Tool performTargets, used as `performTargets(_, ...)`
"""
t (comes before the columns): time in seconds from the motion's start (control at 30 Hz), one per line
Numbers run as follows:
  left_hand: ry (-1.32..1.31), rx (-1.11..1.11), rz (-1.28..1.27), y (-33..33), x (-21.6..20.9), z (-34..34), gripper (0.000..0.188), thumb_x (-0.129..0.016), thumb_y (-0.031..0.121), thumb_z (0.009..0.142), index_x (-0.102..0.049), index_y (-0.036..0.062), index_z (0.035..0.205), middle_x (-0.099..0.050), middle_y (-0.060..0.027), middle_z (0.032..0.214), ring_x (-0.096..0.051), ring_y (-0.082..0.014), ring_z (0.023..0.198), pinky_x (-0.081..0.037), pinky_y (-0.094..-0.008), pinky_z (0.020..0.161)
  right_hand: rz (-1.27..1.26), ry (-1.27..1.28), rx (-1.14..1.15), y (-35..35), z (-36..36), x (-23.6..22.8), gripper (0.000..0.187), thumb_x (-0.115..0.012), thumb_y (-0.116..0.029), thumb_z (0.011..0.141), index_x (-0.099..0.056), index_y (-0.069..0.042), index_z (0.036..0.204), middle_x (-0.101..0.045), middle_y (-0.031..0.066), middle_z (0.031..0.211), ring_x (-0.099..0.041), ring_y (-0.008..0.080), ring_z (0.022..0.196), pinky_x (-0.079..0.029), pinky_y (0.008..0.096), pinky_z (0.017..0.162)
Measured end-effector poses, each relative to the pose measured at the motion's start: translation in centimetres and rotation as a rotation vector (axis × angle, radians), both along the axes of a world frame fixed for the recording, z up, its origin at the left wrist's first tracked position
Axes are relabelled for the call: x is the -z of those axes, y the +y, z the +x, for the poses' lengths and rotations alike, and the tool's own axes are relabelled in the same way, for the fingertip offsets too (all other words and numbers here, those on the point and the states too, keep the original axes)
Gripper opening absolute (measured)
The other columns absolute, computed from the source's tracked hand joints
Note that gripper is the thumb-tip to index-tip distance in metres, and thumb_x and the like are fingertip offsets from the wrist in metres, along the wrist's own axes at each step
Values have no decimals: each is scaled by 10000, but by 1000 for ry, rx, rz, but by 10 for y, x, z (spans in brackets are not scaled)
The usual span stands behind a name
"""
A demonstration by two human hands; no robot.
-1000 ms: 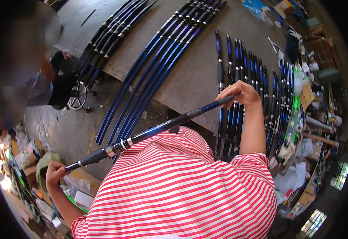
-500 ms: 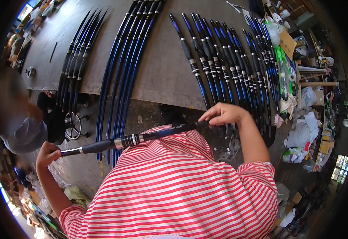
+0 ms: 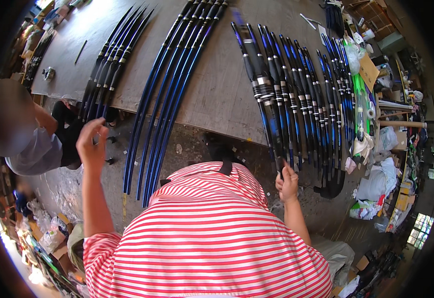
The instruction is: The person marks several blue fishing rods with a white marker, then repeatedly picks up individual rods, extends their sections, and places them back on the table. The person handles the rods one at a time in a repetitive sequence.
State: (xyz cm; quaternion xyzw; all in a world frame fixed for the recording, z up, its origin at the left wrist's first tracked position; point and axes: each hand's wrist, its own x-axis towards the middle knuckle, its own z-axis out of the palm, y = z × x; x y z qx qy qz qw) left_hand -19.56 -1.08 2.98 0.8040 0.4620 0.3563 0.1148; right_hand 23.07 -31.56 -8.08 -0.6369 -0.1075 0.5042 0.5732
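My right hand is closed round the lower end of a dark fishing rod section, blurred by motion, with a black grip and silver rings. This section slants up over the left edge of a row of similar rod sections on the table, partly covering its neighbours. On the left, my raised left hand is empty, its fingers curved and apart. Its fingertips are close to the lower ends of a small bundle of black rod sections; whether they touch cannot be made out.
Long blue-black rods lie between the two groups, overhanging the near edge of the grey table. A person sits at the left. Plastic bags, boxes and shelving crowd the right side. A thin black stick lies at the far left.
The rod section held across my body in both hands has swung to the right row in my right hand alone. My left hand has let go and moved up toward the left bundle.
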Motion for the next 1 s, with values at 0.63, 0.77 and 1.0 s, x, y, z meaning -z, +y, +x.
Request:
performTargets(0.63,-40,-691,-910,-142,147,-90,260,-577,174,812,-591,12,1015,-629,-123,852,-606,-196,757,-453,-276,715,-488,-1581,-631,57,25,-3,364,-518,-210,837,-511,-185,1200,-573,139,658,-571,319,589,-451,372,530)
performTargets(0.77,-392,-551,-834,-156,190,-110,299,-577,201,823,-576,-5,1040,-631,-59,828,-576,-123,772,-444,-261,718,-115,-1641,-468,115,41,-21,307,-551,-155,817,-549,-62,1110,-581,95,698,-567,254,604,-457,355,550)
performTargets(1.0,-17,-573,-703,-117,120,-69,279,-574,265,816,-588,-11,851,-544,-154,617,-521,-187,537,-410,-309,532,320,-1191,-554,266,-22,-26,230,-567,-123,815,-589,-31,1025,-628,119,722,-623,188,627,-489,288,588)
